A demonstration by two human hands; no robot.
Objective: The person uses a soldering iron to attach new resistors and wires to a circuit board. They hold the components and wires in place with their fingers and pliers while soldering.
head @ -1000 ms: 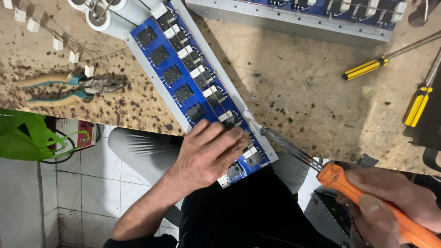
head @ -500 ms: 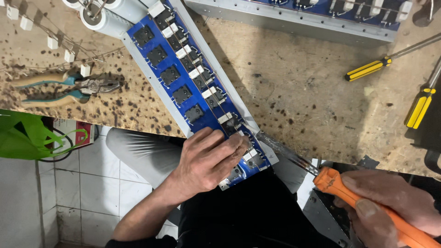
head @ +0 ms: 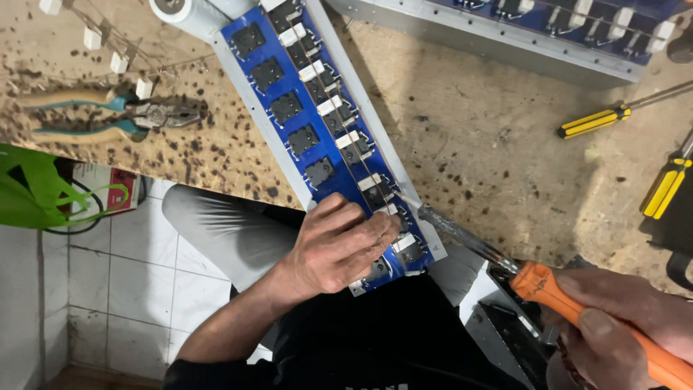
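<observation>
A long blue circuit board (head: 289,94) on a grey metal strip lies diagonally over the edge of the wooden bench, carrying several black transistors and white blocks. My left hand (head: 336,245) lies on its near end, fingers closed over the board and pinning it. My right hand (head: 621,332) grips the orange handle of a screwdriver (head: 548,289). Its metal shaft (head: 462,235) points up-left, and the tip touches the board just beside my left fingertips.
Pliers (head: 115,115) with teal handles lie at the left of the spotted bench (head: 469,144). Two yellow-and-black screwdrivers (head: 599,121) (head: 668,188) lie at the right. A second blue board (head: 548,22) on metal runs along the top. A green bag (head: 32,191) hangs over the tiled floor.
The screwdriver tip has stayed at the board's near end while my right hand shifted slightly. My left hand remains pressed on the board.
</observation>
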